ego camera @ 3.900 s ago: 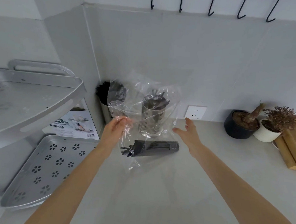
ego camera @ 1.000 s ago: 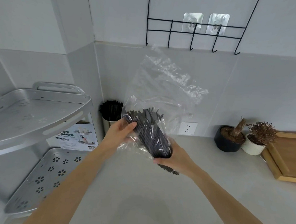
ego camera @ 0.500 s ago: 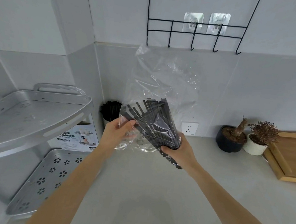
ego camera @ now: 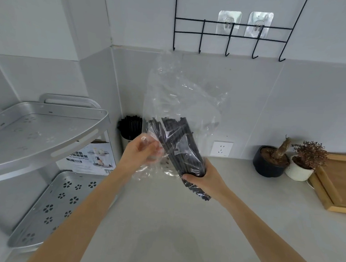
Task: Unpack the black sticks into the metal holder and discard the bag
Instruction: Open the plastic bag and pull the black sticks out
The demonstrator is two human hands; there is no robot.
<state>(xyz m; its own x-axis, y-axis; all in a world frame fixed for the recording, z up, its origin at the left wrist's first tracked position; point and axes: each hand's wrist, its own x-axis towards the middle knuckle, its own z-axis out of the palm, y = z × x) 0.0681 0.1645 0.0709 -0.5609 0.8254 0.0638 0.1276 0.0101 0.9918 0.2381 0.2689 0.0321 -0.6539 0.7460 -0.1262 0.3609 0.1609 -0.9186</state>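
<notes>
A bundle of black sticks stands tilted inside a clear plastic bag held above the counter. My right hand grips the lower end of the bundle through the bag. My left hand pinches the bag's left side beside the sticks. The bag's loose top rises toward the wall hooks. Behind my left hand, in the corner, a metal holder carries other black sticks; most of its body is hidden.
A two-tier metal rack fills the left side, with a printed box behind it. A wall socket, two potted plants and a wooden tray sit at the right. A black hook rail hangs above.
The bag with the sticks has been lifted off the counter into both hands. Over the last second the bundle turned more upright and the sticks drew closer together.
</notes>
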